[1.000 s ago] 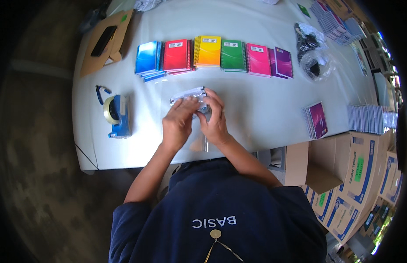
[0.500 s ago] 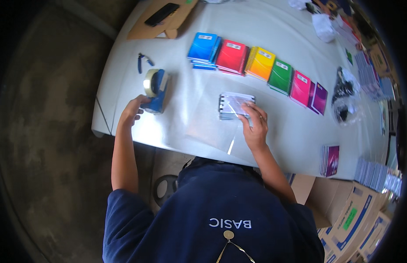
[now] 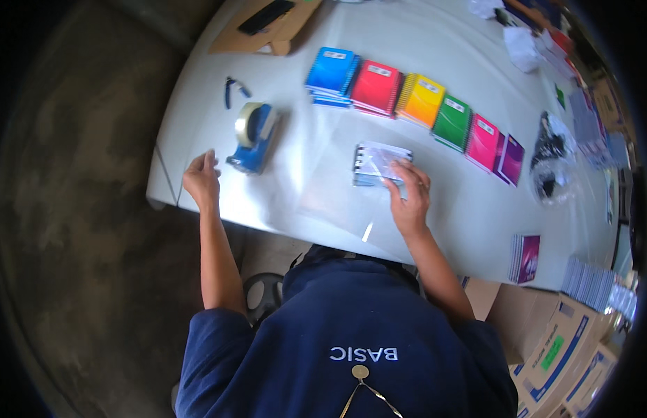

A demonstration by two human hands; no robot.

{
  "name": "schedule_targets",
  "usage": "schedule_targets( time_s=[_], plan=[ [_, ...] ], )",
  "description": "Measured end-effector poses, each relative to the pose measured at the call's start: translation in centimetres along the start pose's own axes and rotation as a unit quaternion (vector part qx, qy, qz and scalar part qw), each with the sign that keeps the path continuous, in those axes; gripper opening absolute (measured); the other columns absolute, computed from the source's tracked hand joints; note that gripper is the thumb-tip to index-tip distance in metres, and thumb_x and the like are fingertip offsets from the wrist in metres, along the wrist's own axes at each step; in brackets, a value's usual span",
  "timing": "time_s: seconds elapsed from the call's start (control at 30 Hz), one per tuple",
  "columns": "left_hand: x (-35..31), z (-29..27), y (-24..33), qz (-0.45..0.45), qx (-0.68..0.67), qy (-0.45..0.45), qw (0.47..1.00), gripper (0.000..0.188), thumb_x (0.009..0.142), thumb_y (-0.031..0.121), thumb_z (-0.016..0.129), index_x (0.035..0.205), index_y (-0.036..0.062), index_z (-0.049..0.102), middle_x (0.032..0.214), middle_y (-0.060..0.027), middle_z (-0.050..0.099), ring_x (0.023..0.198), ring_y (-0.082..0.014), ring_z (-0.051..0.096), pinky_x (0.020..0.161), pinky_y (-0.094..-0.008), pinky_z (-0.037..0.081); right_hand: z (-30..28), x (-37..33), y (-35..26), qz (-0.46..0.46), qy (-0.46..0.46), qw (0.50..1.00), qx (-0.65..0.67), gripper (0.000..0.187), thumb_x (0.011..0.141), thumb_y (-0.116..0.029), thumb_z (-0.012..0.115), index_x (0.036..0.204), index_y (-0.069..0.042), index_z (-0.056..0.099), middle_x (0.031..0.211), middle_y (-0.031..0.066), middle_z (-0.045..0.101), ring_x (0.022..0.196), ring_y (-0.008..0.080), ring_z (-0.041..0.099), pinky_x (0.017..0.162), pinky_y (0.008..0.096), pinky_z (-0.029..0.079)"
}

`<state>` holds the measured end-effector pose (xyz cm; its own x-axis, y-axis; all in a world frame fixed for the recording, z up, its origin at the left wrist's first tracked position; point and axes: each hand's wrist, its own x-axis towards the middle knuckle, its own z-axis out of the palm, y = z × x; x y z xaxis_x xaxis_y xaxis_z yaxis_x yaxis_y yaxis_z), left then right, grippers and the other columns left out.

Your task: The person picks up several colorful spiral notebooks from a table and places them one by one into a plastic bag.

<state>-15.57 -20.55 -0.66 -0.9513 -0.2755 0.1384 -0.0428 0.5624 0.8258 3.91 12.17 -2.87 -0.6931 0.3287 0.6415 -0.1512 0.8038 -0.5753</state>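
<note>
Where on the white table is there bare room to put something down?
Bare: beyond the row of coloured notebooks, and between the right hand and the small purple stack. Crowded: the far right, around the plastic bag and the notebook piles.

we see a dark, patchy floor (image 3: 86, 195) at left and a pale table (image 3: 463, 216), its surface shining brightly toward the near-left edge.

White bench (image 3: 281, 209). On it: blue tape dispenser (image 3: 259, 155) and small hand tool (image 3: 229, 93) left, cardboard piece (image 3: 299, 29) beyond; notebook row (image 3: 419, 102), blue to purple; spiral-bound stack (image 3: 373, 161) plus clear film (image 3: 367, 232) nearer; purple notebooks (image 3: 527, 258), plastic bag (image 3: 550, 167) right.
</note>
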Motion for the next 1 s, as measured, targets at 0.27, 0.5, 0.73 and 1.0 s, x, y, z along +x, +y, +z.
schedule_targets(
  time_s=[0.27,0.5,0.73,1.0],
  plan=[
    [-20.1,10.3,14.4,-0.208,-0.168,-0.401,0.876,0.039,0.086,0.035,0.066,0.066,0.0021,0.062,0.054,-0.0020,0.054,0.043,-0.0070,0.045,0.041,-0.0196,0.035,0.1,-0.8,0.1,0.018,0.028,0.999,0.043,0.042,0.068,-0.001,0.072,0.108,-0.010,0.063,0.107,0.0041,0.063,0.099,0.0228,0.058,0.085,0.0358,0.043],
    [-20.4,10.3,9.8,-0.193,-0.200,-0.417,0.865,0.039,0.083,0.037,0.070,0.066,0.0027,0.062,0.052,-0.0008,0.053,0.043,-0.0056,0.043,0.041,-0.0201,0.034,-1.5,0.3,-1.4,0.032,-0.159,0.985,-0.063,0.046,0.075,-0.005,0.060,0.120,-0.013,0.060,0.135,0.0065,0.047,0.112,0.0286,0.049,0.093,0.0359,0.040],
    [-14.6,13.5,4.8,0.261,0.133,-0.306,0.906,0.051,0.061,0.018,0.084,0.104,0.0031,0.059,0.090,-0.0124,0.064,0.079,-0.0285,0.062,0.071,-0.0352,0.049,-1.9,3.0,-0.7,0.105,-0.203,0.973,-0.021,0.058,0.066,-0.022,0.076,0.114,-0.007,0.047,0.115,0.0124,0.058,0.111,0.0291,0.053,0.097,0.0431,0.032],
    [-22.6,18.5,24.1,0.439,-0.064,-0.665,0.601,0.062,0.057,-0.002,0.077,0.115,0.0071,0.057,0.107,-0.0070,0.061,0.101,-0.0247,0.059,0.090,-0.0363,0.047,-24.0,-1.1,1.6,0.213,-0.123,0.969,-0.038,0.077,0.062,-0.009,0.075,0.132,-0.007,0.042,0.121,0.0187,0.050,0.113,0.0355,0.048,0.095,0.0417,0.039]
  ],
)
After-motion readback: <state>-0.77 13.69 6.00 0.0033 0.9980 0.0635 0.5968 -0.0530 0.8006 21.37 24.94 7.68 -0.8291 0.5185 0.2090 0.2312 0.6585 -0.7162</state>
